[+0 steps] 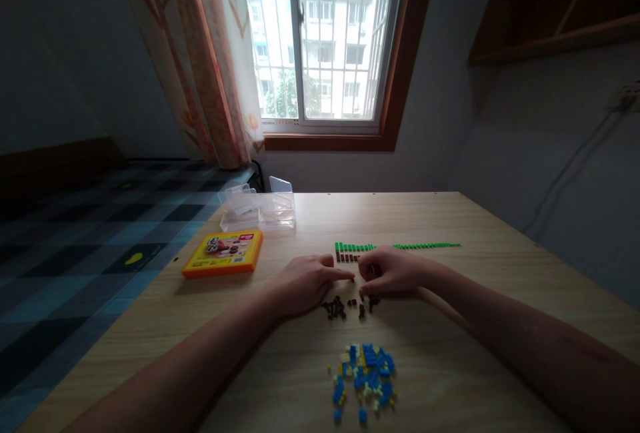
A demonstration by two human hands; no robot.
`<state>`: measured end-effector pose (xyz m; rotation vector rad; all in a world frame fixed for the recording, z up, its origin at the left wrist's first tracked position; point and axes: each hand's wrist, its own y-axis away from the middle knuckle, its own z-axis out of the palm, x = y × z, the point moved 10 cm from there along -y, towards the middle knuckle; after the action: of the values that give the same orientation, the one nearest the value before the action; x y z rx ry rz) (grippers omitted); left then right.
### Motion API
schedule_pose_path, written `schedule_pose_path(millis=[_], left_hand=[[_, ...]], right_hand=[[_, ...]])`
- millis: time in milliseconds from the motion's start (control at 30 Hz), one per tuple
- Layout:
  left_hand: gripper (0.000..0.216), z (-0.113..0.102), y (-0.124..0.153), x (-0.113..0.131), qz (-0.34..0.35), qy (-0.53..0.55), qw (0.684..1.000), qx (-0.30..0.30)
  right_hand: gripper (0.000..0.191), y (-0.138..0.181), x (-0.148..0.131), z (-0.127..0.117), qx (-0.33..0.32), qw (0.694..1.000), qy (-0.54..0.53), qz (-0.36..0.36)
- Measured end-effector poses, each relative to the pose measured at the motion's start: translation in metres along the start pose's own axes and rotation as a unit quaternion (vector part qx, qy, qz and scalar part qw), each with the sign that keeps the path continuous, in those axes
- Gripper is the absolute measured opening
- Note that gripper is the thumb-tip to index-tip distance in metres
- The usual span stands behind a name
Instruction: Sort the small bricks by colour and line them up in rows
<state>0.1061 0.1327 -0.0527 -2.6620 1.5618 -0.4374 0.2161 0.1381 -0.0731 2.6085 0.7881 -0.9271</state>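
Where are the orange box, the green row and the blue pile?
orange box (223,253), head view, middle of lid.
green row (425,245), head view, right part.
blue pile (367,373), head view, centre.

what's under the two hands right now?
Loose dark brown bricks lie on the table at the near edge of the left hand and right hand. Whatever sits directly beneath either hand is covered.

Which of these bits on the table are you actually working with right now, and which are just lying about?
In use: left hand and right hand, at the loose brown bricks; brown brick row just beyond them.
Lying untouched: green brick rows, blue and yellow brick pile, orange box, clear plastic containers.
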Motion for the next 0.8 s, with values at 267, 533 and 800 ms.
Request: schedule_pose_path(millis=[267, 533, 800], left_hand=[[0.048, 0.001, 0.0, -0.02, -0.046, 0.063, 0.997, 0.027], [0.045, -0.002, 0.0, -0.024, -0.067, 0.084, 0.993, 0.041], [0.045, -0.007, 0.0, -0.029, -0.081, 0.109, 0.988, 0.074]], right_hand=[[0.03, -0.004, 0.003, -0.002, 0.053, 0.997, 0.044, 0.016], [0.029, -0.005, 0.004, -0.01, 0.171, 0.979, 0.104, 0.029], [0.022, -0.001, 0.005, -0.009, 0.174, 0.983, 0.016, -0.065]])
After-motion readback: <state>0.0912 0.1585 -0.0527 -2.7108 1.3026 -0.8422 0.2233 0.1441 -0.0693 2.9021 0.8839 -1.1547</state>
